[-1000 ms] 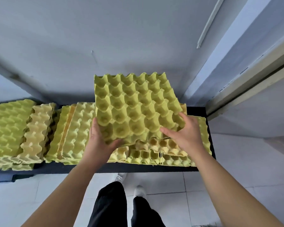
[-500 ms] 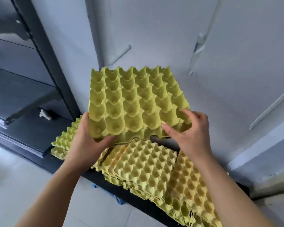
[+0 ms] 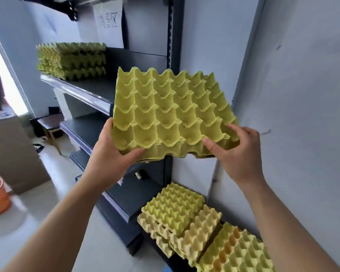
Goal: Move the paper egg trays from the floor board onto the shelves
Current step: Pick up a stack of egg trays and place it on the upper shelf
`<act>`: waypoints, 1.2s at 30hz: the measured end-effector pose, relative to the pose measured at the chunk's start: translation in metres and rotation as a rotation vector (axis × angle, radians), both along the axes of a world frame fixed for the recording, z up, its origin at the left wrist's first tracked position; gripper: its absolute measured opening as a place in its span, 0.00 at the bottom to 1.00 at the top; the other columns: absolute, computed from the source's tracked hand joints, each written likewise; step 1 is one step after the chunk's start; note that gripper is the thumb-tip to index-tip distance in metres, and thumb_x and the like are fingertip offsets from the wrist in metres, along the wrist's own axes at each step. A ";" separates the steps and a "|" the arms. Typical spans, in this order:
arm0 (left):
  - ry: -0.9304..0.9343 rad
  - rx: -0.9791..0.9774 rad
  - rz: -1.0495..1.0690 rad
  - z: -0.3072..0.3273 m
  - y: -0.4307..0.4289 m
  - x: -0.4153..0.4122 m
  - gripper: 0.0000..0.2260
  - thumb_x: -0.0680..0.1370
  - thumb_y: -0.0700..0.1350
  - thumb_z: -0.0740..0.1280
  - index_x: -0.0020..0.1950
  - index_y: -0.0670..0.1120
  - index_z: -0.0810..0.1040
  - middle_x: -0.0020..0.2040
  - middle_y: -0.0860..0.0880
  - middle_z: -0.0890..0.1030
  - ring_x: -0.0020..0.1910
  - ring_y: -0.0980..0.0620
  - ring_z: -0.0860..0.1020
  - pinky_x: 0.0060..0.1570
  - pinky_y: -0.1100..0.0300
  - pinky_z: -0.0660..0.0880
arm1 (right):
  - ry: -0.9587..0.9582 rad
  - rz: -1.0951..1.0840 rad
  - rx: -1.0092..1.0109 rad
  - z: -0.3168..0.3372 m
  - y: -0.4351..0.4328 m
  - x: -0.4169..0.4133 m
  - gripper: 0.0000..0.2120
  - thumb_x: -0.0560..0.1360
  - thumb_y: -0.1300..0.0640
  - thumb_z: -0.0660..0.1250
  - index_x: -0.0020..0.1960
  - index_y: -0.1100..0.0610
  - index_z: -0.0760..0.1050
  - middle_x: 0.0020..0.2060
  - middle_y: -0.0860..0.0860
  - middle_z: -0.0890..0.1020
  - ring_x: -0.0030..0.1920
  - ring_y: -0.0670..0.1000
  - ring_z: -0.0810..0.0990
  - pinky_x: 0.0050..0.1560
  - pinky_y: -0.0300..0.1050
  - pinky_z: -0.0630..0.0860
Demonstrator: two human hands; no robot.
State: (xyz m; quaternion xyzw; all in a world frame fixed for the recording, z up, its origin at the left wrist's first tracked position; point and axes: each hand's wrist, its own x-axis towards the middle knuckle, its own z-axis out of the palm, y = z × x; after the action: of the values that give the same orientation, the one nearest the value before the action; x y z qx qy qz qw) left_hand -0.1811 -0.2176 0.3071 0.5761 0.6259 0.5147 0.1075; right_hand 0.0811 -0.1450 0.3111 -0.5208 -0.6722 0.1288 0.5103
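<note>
Left hand (image 3: 114, 152) & right hand (image 3: 238, 154) each gripped the near edge of an egg tray (image 3: 171, 114), thumbs on top, cups up, in the air before the shelf (image 3: 98, 89), prob. to slide it flat beside the stack (image 3: 71, 59) there; more trays (image 3: 175, 209) lay below, partly cut off by the frame, the floor board under them not made out.

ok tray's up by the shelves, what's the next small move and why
Probably ease the held tray forward and left onto the shelf beside the stack: left hand and right hand grip its near edge, and it hangs in air.
</note>
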 end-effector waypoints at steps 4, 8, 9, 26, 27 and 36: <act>0.002 0.020 0.062 0.026 0.010 -0.083 0.28 0.68 0.49 0.77 0.62 0.56 0.65 0.49 0.64 0.76 0.47 0.70 0.74 0.42 0.73 0.68 | 0.021 0.049 0.055 0.024 0.025 -0.087 0.37 0.61 0.38 0.75 0.65 0.54 0.73 0.60 0.52 0.71 0.62 0.45 0.66 0.59 0.34 0.63; -0.015 0.040 0.113 0.039 0.031 -0.155 0.34 0.67 0.51 0.77 0.69 0.53 0.65 0.55 0.58 0.78 0.52 0.57 0.77 0.53 0.58 0.74 | 0.021 0.092 0.099 0.044 0.054 -0.162 0.37 0.61 0.38 0.75 0.64 0.55 0.73 0.59 0.52 0.71 0.64 0.48 0.67 0.59 0.35 0.63; -0.021 0.050 0.122 0.042 0.038 -0.171 0.34 0.67 0.51 0.77 0.69 0.53 0.65 0.55 0.57 0.78 0.53 0.56 0.77 0.54 0.56 0.74 | 0.024 0.101 0.104 0.048 0.063 -0.179 0.37 0.61 0.38 0.75 0.64 0.54 0.73 0.59 0.52 0.70 0.63 0.48 0.67 0.59 0.36 0.64; -0.030 0.154 0.211 0.085 0.216 -0.418 0.29 0.65 0.53 0.78 0.63 0.54 0.72 0.50 0.59 0.81 0.48 0.57 0.79 0.51 0.55 0.75 | -0.009 0.189 0.178 0.106 0.247 -0.425 0.37 0.64 0.38 0.74 0.67 0.55 0.71 0.63 0.52 0.66 0.65 0.51 0.61 0.59 0.38 0.61; -0.034 0.163 0.213 0.087 0.224 -0.431 0.29 0.64 0.53 0.78 0.63 0.53 0.72 0.50 0.58 0.81 0.48 0.58 0.79 0.50 0.57 0.74 | -0.019 0.192 0.180 0.111 0.255 -0.439 0.37 0.64 0.38 0.73 0.67 0.55 0.70 0.63 0.52 0.66 0.66 0.51 0.61 0.59 0.38 0.61; -0.050 0.222 0.196 0.110 0.307 -0.564 0.37 0.62 0.60 0.75 0.67 0.51 0.68 0.54 0.55 0.79 0.51 0.54 0.78 0.51 0.57 0.74 | -0.117 0.138 0.227 0.156 0.313 -0.561 0.37 0.64 0.36 0.73 0.67 0.54 0.70 0.63 0.53 0.65 0.66 0.52 0.61 0.60 0.39 0.60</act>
State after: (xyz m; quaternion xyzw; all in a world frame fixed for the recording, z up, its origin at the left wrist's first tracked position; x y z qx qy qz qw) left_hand -0.7454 0.0897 0.4174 0.5076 0.6156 0.6028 0.0079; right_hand -0.4798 0.1684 0.4675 -0.4191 -0.7452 0.0559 0.5157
